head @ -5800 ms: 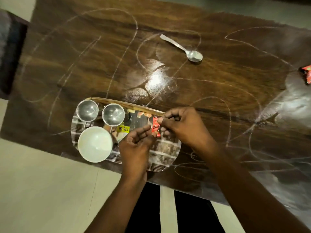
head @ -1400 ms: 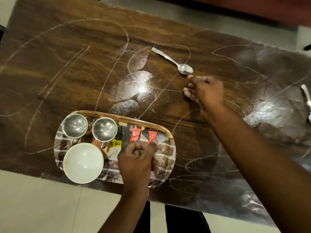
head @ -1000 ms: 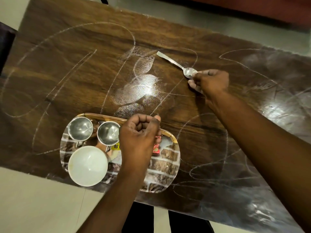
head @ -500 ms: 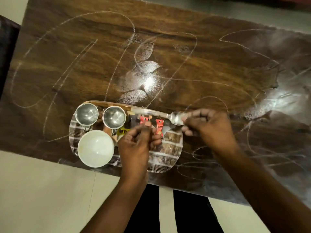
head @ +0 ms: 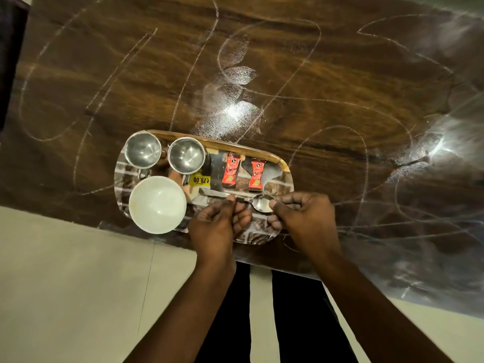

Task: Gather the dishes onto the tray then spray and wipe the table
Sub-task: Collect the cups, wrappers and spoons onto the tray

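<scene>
An oval tray (head: 284, 166) with a wooden rim lies at the near edge of the dark wooden table (head: 288, 74). On it stand two steel cups (head: 142, 151) (head: 186, 155), a white bowl (head: 157, 204) and two red sachets (head: 231, 171) (head: 256, 174). A steel spoon (head: 262, 203) lies across the tray's near part. My right hand (head: 303, 218) pinches its bowl end. My left hand (head: 217, 226) touches its handle with fingertips curled.
White chalk-like lines and smears run all over the tabletop, with a bright glare spot (head: 235, 111) beyond the tray. A yellow price sticker (head: 201, 180) sits on the tray. Pale floor (head: 65, 284) and my dark trouser legs lie below the table edge.
My right hand reached to the spoon on the far table, picked it up and carried it back to the tray. My left hand stayed over the tray and now meets the spoon's handle.
</scene>
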Demonstrator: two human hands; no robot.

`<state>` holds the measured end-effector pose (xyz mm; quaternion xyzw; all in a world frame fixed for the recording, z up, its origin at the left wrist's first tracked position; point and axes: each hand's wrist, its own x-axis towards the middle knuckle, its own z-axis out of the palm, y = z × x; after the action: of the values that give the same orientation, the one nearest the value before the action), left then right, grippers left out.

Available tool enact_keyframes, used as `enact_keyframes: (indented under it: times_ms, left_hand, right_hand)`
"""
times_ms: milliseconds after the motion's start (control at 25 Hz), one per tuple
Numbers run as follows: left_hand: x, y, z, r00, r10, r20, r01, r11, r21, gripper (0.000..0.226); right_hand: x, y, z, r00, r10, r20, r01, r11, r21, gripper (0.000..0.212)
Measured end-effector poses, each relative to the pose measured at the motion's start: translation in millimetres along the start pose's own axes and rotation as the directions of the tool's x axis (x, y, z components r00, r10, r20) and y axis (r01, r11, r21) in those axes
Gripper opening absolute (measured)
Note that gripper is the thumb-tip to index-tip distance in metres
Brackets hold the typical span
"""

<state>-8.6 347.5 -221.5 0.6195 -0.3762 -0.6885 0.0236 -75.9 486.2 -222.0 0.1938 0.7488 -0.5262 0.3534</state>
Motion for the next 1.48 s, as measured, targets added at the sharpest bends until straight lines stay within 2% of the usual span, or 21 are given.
enact_keyframes:
  times_ms: [200,320,480,1040,1360,1480]
  left_hand:
    - [10,-3,0,0.999,-0.008,-0.048,0.008,1.0,0.018,0.017]
    - [11,-4,-3,0.999,0.016,-0.044,-0.014,0.999,0.049,0.02]
    - [10,-3,-2,0.999,0.018,-0.046,-0.015,0.998,0.056,0.021]
    - [8,-3,2,0.998,0.015,-0.067,-0.011,0.999,0.05,0.016]
    - [1,-3,10,0.99,-0.005,-0.139,0.003,1.0,-0.018,0.013]
    - [-10,0,17,0.99,0.042,-0.132,-0.039,0.999,0.02,0.017]
  right_hand:
    - [1,2,0,1.0,-0.017,0.014,0.019,0.994,-0.103,0.006]
    - [3,5,2,0.997,-0.081,-0.002,0.078,0.973,-0.217,0.015]
    - [5,8,3,0.988,-0.153,-0.01,0.141,0.935,-0.324,0.016]
    - [4,5,1,0.981,-0.192,-0.03,0.175,0.939,-0.298,0.014]
    - [2,0,-3,0.985,-0.173,-0.022,0.16,0.946,-0.282,0.01]
    - [-1,-7,-12,0.983,-0.182,-0.035,0.169,0.956,-0.239,0.012]
